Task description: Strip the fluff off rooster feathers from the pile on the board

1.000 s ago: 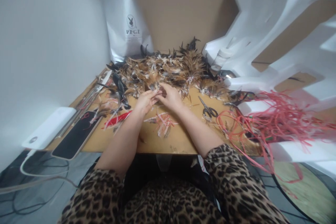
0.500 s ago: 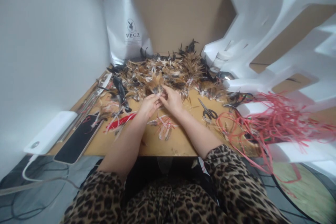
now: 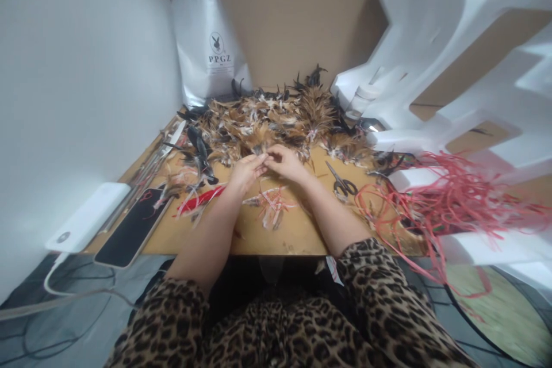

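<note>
My left hand (image 3: 249, 171) is closed, its fingertips pinching the base of a small bunch of brown feathers (image 3: 259, 137) that fans upward. My right hand (image 3: 284, 163) meets it at the same spot, thumb and forefinger bent together at the feathers' base; whatever thin thing lies between them is too small to make out. Right behind both hands spreads a heap of brown and black feathers (image 3: 276, 106). Below the hands, loose red and white strands with feather scraps (image 3: 272, 207) lie on the wooden table (image 3: 297, 240).
Scissors (image 3: 342, 180) lie right of my hands, beside a tangle of red ribbon strips (image 3: 466, 192). At the left are a phone (image 3: 129, 230), a white power bank (image 3: 88, 217) with a cable, and a red strip (image 3: 200, 198). A silver-white bag (image 3: 207, 40) stands behind the heap.
My right hand has shifted slightly right and turned, its fingers more curled. My left hand stays at the feather bunch. The whole view has moved very slightly.
</note>
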The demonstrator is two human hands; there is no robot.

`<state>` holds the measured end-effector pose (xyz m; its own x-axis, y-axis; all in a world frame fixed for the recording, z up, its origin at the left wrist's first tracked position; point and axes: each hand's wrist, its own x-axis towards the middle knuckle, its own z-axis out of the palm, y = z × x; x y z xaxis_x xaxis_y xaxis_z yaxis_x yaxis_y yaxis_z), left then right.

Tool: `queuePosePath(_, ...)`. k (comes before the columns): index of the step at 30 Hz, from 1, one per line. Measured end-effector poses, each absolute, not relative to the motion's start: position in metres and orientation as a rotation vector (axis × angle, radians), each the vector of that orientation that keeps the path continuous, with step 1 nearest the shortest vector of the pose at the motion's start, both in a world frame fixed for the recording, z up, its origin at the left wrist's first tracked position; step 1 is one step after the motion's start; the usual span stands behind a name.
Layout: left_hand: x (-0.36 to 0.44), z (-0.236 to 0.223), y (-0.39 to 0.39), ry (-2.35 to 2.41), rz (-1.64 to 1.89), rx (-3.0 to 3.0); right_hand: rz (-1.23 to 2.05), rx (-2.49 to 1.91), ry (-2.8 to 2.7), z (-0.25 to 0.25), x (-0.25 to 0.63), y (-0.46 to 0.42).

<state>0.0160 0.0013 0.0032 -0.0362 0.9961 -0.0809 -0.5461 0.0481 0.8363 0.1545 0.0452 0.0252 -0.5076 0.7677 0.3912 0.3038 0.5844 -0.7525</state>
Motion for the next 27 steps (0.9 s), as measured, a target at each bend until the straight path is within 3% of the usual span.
queuePosePath(3,0.014,0.004,0.003,0.983,1.435,0.873,1.241,-0.785,-1.829,0.031,0.159,0.05)
queuePosePath(5,0.014,0.005,0.002,1.045,1.418,0.976,1.33,-0.774,-1.739,0.034,0.159,0.048)
queuePosePath(15,0.016,0.008,-0.001,1.038,1.427,1.033,1.129,-0.827,-1.579,0.038,0.151,0.037)
queuePosePath(23,0.016,0.01,-0.002,1.084,1.417,1.089,1.445,-0.759,-1.478,0.032,0.147,0.035)
queuePosePath(27,0.011,0.008,0.0,1.129,1.464,1.057,1.405,-0.791,-1.456,0.028,0.148,0.043)
